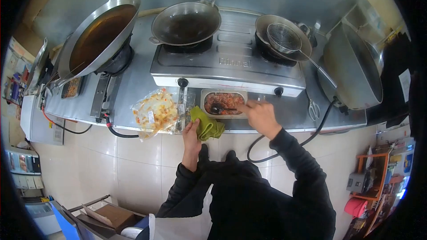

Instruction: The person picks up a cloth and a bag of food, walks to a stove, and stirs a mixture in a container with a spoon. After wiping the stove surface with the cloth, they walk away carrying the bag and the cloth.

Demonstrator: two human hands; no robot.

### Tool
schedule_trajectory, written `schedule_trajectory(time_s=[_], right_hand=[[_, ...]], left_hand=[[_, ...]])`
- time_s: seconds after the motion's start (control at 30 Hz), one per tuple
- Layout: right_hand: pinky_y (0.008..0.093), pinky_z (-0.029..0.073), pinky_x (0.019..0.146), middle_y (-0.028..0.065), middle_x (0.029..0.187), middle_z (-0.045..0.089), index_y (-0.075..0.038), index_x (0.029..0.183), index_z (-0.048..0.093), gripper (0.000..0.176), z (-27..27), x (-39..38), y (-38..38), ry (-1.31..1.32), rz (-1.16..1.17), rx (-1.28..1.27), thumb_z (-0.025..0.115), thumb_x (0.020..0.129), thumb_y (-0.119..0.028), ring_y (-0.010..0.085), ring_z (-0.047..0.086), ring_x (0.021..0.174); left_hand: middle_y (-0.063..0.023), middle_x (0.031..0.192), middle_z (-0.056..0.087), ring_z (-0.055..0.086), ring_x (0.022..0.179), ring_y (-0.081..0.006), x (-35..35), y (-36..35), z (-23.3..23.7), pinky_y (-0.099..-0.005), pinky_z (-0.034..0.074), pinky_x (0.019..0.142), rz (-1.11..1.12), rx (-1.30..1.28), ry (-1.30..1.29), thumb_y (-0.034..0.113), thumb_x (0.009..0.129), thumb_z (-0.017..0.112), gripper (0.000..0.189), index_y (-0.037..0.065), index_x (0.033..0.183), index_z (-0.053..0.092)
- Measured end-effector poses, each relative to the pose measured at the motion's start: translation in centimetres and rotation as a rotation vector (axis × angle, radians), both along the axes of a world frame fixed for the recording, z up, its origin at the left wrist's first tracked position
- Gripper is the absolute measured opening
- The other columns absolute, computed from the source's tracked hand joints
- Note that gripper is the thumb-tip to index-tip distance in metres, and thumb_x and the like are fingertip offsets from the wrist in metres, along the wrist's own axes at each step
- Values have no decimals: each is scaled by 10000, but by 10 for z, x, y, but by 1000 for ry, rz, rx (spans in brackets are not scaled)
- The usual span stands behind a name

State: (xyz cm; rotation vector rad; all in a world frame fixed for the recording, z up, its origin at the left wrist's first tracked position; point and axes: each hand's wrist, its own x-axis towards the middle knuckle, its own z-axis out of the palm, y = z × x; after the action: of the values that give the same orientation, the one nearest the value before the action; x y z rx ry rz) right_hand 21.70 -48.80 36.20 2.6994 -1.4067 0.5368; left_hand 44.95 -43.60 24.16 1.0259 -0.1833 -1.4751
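My left hand (192, 138) is closed on a folded green cloth (207, 125), which hangs just off the counter's front edge. My right hand (262, 116) grips the handle end of a dark utensil (218, 108) that looks like a spoon. Its head rests in reddish minced meat (227, 98) inside a rectangular metal container (203, 99). The container sits on the counter in front of the stove, with the cloth close to its near left corner. Left of it lies a clear plastic bag (155, 112) with pale and orange bits in it.
Behind the container stands a two-burner stove (235, 72) carrying a wok (186, 24) and a pan with a wire strainer (283, 38). A large wok of brown liquid (100, 35) is at left, a big pot (351, 66) at right. Scissors (313, 109) lie near a black hose (327, 114).
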Motion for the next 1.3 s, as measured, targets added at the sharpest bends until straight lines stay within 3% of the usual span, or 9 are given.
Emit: schedule_trajectory(time_s=[0.13,0.27,0.47,0.6,0.7,0.9,1.1,1.2,1.3], right_hand=[[354,472,522,34,723,629,-169,881,667,203,10,-25,-3,-102,-85,43,575,726,-74,259,619,598],[367,466,532,8,692,645,-192,894,668,145,-3,-23,-14,-334,-285,264,576,802,-129,249,629,620],[386,467,549,18,697,644,-195,913,663,129,-40,-14,2,-399,-241,272,569,834,-156,253,628,630],[396,466,532,35,697,642,-190,878,663,107,-10,-22,18,-293,-291,211,590,810,-151,272,621,603],[403,465,521,52,691,638,-188,851,658,83,10,-38,21,-63,-356,131,601,801,-155,277,618,587],[427,472,558,79,720,653,-206,861,682,115,-15,-7,21,-160,-286,163,622,784,-145,299,618,632],[408,466,525,79,678,631,-170,828,652,69,11,-30,22,-151,-420,105,593,804,-142,293,615,588],[414,457,521,84,670,629,-168,827,651,63,-30,-37,21,-102,-368,174,593,813,-150,299,611,583],[417,460,527,91,662,628,-170,837,653,80,-5,-24,30,-196,-402,153,587,808,-136,303,612,584]], left_hand=[[-86,987,623,622,868,-188,3,3,-4,-319,517,746,-10,4,18,119,905,564,198,-17,1048,571],[-72,919,652,645,796,-165,-1,1,2,-298,534,706,20,1,49,104,893,587,133,-3,967,612],[-67,919,653,644,791,-163,1,1,-7,-291,529,697,19,7,48,102,887,596,134,-2,970,614],[-61,912,652,641,786,-154,0,2,-2,-283,526,690,21,12,37,100,888,596,125,1,962,616],[-59,914,651,637,783,-147,-1,2,-6,-282,527,686,9,-20,-14,100,891,593,124,2,964,616],[-65,920,650,636,782,-149,-4,-2,-2,-288,530,691,10,-7,-26,99,896,589,123,1,965,614],[-64,923,648,636,790,-149,-3,2,6,-289,530,693,8,-21,-17,96,897,585,119,2,966,608],[-61,934,648,637,806,-147,-1,2,0,-285,531,696,1,-22,-22,99,900,582,126,6,980,607],[-58,936,649,638,816,-146,6,4,-4,-284,532,698,-30,1,-13,107,901,582,137,6,990,608]])
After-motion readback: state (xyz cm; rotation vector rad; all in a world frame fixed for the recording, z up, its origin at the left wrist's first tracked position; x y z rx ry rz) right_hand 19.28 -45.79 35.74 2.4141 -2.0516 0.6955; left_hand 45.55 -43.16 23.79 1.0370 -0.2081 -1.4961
